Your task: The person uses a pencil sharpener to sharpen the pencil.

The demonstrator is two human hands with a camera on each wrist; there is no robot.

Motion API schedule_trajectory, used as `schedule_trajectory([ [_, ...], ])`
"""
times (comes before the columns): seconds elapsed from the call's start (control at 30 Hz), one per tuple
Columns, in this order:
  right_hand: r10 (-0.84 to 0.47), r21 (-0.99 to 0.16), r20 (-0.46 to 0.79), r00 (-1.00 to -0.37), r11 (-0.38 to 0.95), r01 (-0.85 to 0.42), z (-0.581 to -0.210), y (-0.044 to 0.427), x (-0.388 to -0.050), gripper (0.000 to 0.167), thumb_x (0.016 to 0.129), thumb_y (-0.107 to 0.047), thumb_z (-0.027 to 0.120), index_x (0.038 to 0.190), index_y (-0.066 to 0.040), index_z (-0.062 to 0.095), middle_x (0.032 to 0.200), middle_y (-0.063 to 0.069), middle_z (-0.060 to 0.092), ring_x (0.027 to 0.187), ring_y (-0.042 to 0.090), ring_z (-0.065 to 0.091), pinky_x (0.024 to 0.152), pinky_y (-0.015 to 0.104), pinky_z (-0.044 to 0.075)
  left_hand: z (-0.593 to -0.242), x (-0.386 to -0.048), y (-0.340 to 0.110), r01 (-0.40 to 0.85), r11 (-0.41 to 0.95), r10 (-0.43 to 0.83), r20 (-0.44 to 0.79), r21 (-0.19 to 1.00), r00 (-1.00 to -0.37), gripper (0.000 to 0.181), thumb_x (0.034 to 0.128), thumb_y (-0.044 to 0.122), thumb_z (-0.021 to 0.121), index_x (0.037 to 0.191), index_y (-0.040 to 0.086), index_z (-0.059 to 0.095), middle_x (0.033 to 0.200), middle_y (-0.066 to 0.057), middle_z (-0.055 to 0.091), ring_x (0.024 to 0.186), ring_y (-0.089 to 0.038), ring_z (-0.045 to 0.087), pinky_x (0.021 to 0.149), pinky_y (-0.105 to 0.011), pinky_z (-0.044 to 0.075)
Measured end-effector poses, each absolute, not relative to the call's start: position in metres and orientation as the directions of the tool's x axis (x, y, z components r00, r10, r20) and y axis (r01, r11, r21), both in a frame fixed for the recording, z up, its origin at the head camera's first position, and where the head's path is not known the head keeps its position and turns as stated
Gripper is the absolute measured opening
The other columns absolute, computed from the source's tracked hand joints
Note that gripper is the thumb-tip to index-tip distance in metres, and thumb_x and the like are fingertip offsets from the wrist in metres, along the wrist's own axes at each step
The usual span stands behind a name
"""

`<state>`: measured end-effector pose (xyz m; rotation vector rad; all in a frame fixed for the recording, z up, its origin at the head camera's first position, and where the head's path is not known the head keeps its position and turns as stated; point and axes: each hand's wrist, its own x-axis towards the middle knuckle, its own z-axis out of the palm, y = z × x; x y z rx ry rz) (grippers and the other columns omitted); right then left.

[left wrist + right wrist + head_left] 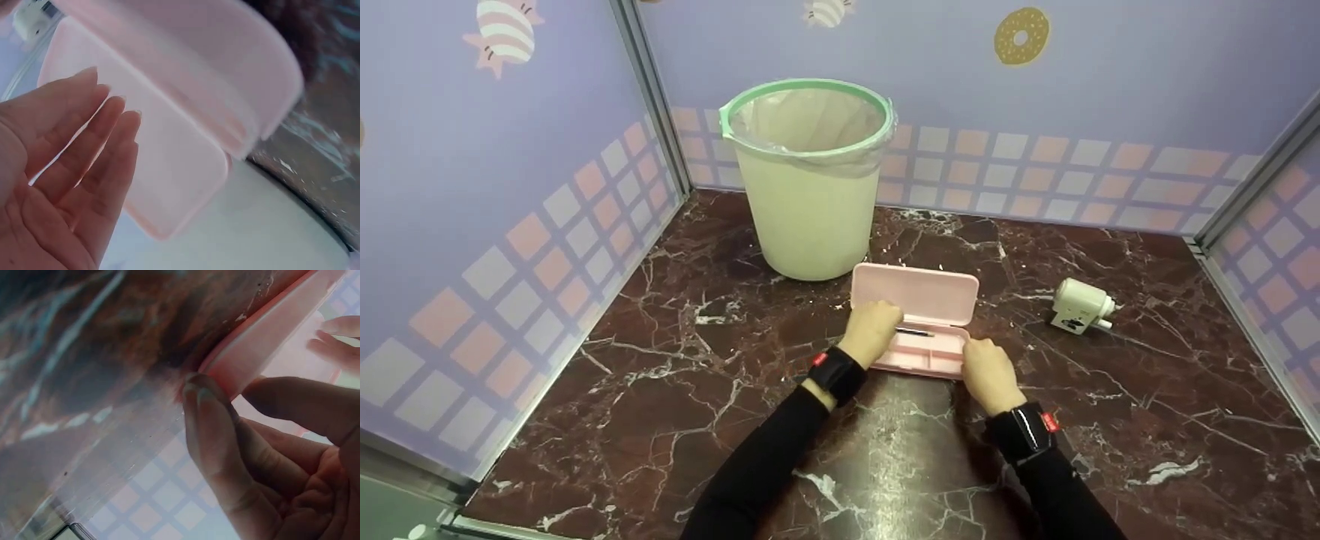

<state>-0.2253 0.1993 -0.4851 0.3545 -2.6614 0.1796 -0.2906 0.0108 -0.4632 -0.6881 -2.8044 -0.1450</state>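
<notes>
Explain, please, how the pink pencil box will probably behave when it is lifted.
The pink box is probably stiff: its edges look straight. The raised lid may swing, being joined along the back edge. The pencil inside could roll, being long and thin.

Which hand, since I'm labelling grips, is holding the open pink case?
The right hand: it grips the pink case at its right end, whereas the left hand has its fingers extended and grips nothing.
</notes>
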Motion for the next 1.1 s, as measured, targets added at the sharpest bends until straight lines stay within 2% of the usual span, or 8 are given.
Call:
schedule_trajectory([
  [0.13,-0.218,-0.054,0.447,-0.868,0.961,-0.270,-0.485,0.199,-0.225,0.008,0.069,0.007,0.069,0.073,0.008,0.063,0.068,0.027,0.065,0.062,0.042,0.066,0.054,0.050,0.054,-0.468,-0.294,0.021,0.487,0.873,0.478,0.235,-0.025,-0.846,0.015,0.0841,0.005,0.063,0.080,0.015,0.074,0.083,-0.003,0.075,0.073,-0.022,0.071,0.059,-0.034,0.057],
  [0.43,-0.193,-0.061,0.415,-0.889,0.969,-0.239,-0.483,0.199,-0.224,0.003,0.073,0.007,0.064,0.071,0.009,0.062,0.068,0.028,0.066,0.061,0.043,0.067,0.052,0.050,0.054,-0.477,-0.302,0.031,0.490,0.859,0.512,0.256,-0.146,-0.820,0.017,0.0876,0.015,0.060,0.080,0.018,0.074,0.079,0.001,0.073,0.070,-0.017,0.070,0.056,-0.031,0.055],
  [0.83,-0.172,-0.069,0.404,-0.898,0.974,-0.217,-0.481,0.198,-0.225,0.004,0.074,0.006,0.063,0.075,0.010,0.064,0.070,0.028,0.067,0.063,0.043,0.067,0.054,0.051,0.054,-0.485,-0.304,0.030,0.554,0.808,0.589,0.260,-0.201,-0.765,0.017,0.0846,0.005,0.064,0.080,0.017,0.074,0.076,0.002,0.073,0.068,-0.016,0.069,0.056,-0.031,0.056],
  [0.97,-0.168,-0.076,0.403,-0.900,0.974,-0.215,-0.482,0.198,-0.226,0.003,0.074,0.006,0.064,0.075,0.009,0.064,0.070,0.028,0.067,0.063,0.043,0.068,0.053,0.051,0.054,-0.488,-0.302,0.030,0.551,0.804,0.594,0.265,-0.224,-0.759,0.017,0.0846,0.004,0.063,0.080,0.016,0.074,0.076,0.003,0.072,0.067,-0.014,0.069,0.056,-0.029,0.056],
  [1.1,-0.148,-0.126,0.349,-0.925,0.971,-0.203,-0.479,0.202,-0.227,0.007,0.071,0.004,0.069,0.075,0.008,0.064,0.073,0.028,0.068,0.064,0.045,0.068,0.054,0.052,0.054,-0.488,-0.300,0.031,0.538,0.809,0.587,0.258,-0.238,-0.768,0.015,0.0864,0.005,0.062,0.083,0.015,0.073,0.077,0.003,0.072,0.069,-0.012,0.069,0.057,-0.027,0.056],
])
